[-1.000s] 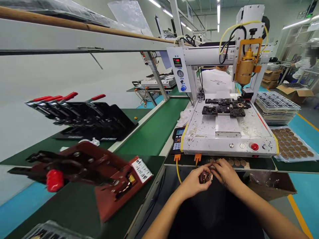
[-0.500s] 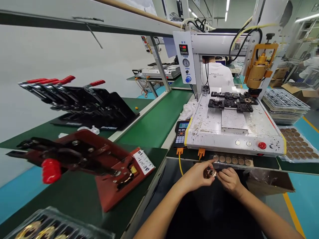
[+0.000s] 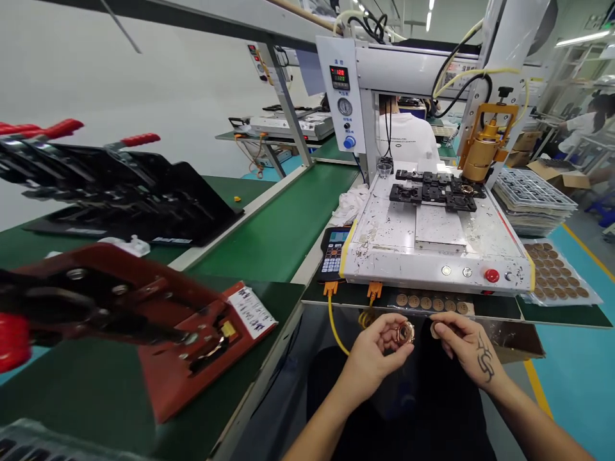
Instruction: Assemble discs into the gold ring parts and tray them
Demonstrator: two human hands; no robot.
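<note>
My left hand is closed round the rim of a rose-gold watch case, its round opening turned toward me. Just to the right, my right hand pinches a small brownish disc between thumb and fingers. A small gap separates the disc from the watch case. Both hands are above my dark-clothed lap, in front of the bench edge. Behind them, a strip of round brown stickers lies along the front of the white dispensing machine.
A red-brown toggle press stands on the green bench at left, with black red-handled clamps behind. A keypad controller lies beside the machine. Stacked trays and a sticker sheet are at right. A person sits beyond.
My hands have drawn apart, and the right one has turned, now showing the disc in its fingers. The left hand still holds the watch case. The whole view has shifted slightly.
</note>
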